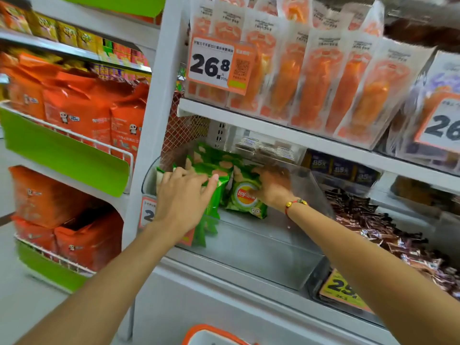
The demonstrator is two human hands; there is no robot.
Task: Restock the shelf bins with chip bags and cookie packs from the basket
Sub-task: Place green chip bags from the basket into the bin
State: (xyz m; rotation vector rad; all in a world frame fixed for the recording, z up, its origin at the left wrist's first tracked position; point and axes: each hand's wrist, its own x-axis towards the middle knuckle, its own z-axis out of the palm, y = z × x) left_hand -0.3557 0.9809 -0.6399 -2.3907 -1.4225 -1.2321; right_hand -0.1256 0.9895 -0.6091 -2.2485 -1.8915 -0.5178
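Orange-rimmed, the basket [211, 334] is peeking in at the bottom edge. Beyond it, both arms are reaching into the clear shelf bin [261, 250]. The left hand [181, 195] is lying flat, fingers straight, on upright green chip bags [211, 175] at the bin's left. The right hand [271, 188], fingers curled, is gripping a green Lay's bag [245, 202]. Behind, cookie packs [263, 148] are sitting stacked.

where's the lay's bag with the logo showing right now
In the head view it stands inside the clear shelf bin, centre frame: the Lay's bag under the right hand, right of the other green bags.
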